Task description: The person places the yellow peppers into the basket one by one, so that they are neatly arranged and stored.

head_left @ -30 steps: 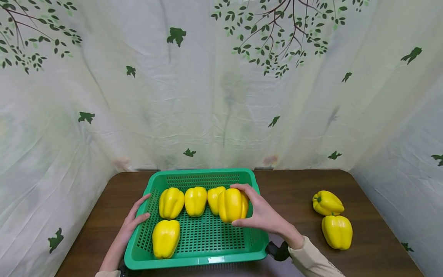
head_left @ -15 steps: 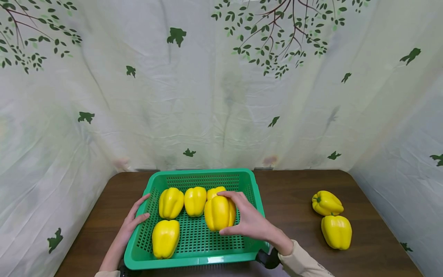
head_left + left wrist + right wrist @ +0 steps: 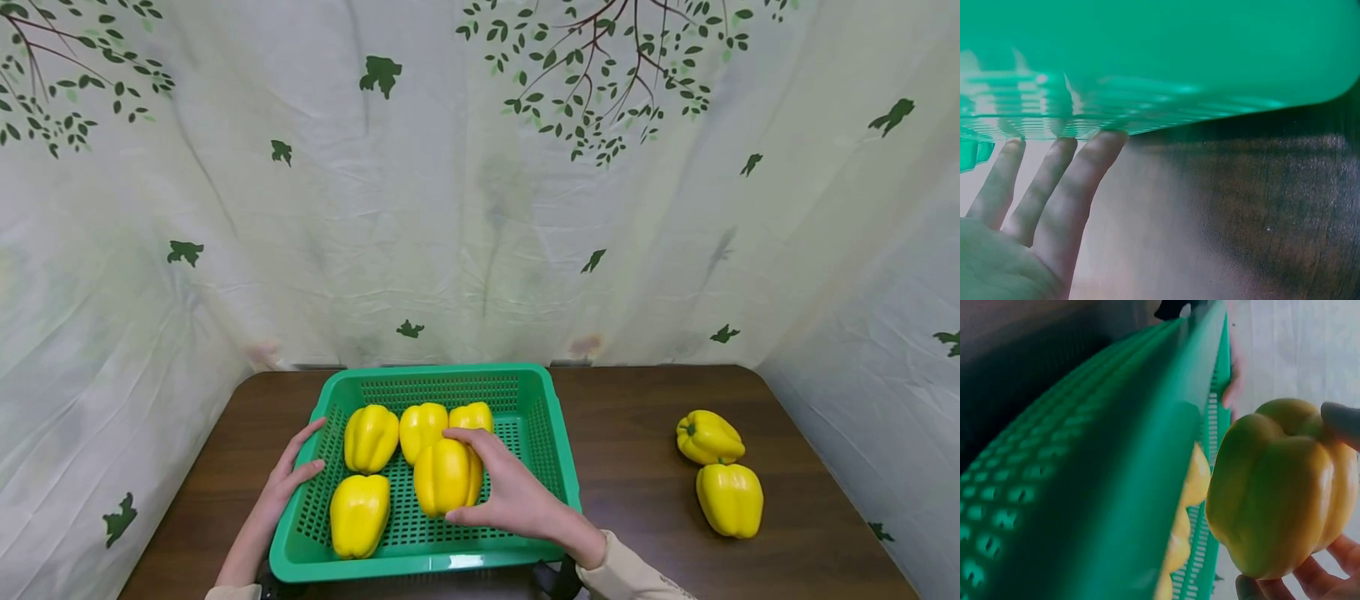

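In the head view my right hand (image 3: 513,492) grips a yellow bell pepper (image 3: 442,477) between thumb and fingers, over the middle of the green basket (image 3: 431,567). Up close in the right wrist view, this bell pepper (image 3: 1279,494) hangs higher than the basket rim, fingers beneath and thumb on top. My left hand (image 3: 288,473) rests against the basket's left side. Its straight fingers (image 3: 1063,206) touch the slotted outer wall in the left wrist view. Inside the basket, three bell peppers stand in a back row, the left one (image 3: 372,439) included, and another (image 3: 360,517) sits front left.
Two more yellow bell peppers, one lying on its side (image 3: 710,437) and one in front of it (image 3: 730,500), rest on the brown wooden table (image 3: 630,417) at the right. A pale leaf-patterned curtain (image 3: 480,208) hangs behind and along both sides.
My right hand has carried its bell pepper left and toward the front over the basket, uncovering more of the back row's right pepper. The left hand has stayed at the basket's side.
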{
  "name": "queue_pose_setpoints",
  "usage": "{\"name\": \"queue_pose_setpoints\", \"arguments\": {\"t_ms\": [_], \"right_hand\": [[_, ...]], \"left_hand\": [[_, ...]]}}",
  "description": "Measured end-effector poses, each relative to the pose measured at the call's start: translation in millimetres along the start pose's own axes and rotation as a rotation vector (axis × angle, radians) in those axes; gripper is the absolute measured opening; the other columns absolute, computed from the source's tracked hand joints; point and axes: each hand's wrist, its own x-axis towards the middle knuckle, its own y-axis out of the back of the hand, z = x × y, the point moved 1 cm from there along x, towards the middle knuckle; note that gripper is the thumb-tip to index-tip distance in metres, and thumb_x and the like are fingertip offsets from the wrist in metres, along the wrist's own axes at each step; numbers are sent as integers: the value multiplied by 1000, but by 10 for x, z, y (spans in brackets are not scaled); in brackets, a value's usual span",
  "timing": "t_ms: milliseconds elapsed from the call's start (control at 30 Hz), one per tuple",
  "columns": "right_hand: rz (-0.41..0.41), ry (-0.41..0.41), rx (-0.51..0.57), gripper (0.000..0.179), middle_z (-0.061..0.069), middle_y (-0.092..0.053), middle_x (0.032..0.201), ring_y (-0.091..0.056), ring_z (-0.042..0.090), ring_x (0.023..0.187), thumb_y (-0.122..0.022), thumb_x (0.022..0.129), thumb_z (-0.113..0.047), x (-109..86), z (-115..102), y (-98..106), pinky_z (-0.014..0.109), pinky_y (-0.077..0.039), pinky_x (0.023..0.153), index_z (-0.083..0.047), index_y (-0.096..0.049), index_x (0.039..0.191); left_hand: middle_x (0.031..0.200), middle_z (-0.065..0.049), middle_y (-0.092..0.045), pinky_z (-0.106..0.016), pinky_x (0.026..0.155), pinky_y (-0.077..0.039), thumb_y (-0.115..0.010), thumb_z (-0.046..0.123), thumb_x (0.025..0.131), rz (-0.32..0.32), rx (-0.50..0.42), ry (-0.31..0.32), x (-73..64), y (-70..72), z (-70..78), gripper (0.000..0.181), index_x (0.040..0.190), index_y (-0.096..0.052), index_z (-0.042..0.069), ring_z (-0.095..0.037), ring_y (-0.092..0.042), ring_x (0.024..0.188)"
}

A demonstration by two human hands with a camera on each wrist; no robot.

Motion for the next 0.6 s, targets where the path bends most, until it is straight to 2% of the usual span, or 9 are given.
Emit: {"name": "queue_pose_setpoints", "arguments": {"t_ms": [100, 433, 533, 600], "right_hand": [[-2, -4, 6, 76, -1, -42, 133, -45, 17, 113, -78, 78, -32, 20, -8, -71, 32, -44, 91, -22, -37, 142], [-22, -55, 48, 75, -1, -45, 132, -48, 13, 108, -81, 75, -25, 89, 5, -263, 30, -45, 89, -20, -40, 137], [-22, -67, 48, 75, -1, -45, 132, -49, 12, 107, -82, 74, -24, 104, 16, -302, 29, -45, 88, -19, -41, 137], [-21, -68, 48, 75, -1, -46, 132, -49, 11, 107, -82, 74, -23, 114, 23, -329, 29, -45, 88, -19, -41, 136]], "left_hand": [[150, -21, -11, -30, 79, -52, -38, 14, 103, -5, 0, 13, 3, 0, 5, 51, 150, -23, 21, 0, -52, 105], [150, -19, -11, -31, 79, -52, -38, 14, 103, 3, -2, 15, 9, -2, -2, 50, 150, -23, 20, -1, -52, 104], [148, -15, -14, -30, 79, -52, -39, 13, 102, 3, -6, 3, 8, -4, -5, 50, 150, -24, 20, -1, -52, 105], [145, -8, -20, -28, 79, -51, -40, 11, 102, 4, -13, -21, 3, -4, -7, 51, 150, -26, 20, -1, -52, 105]]}}
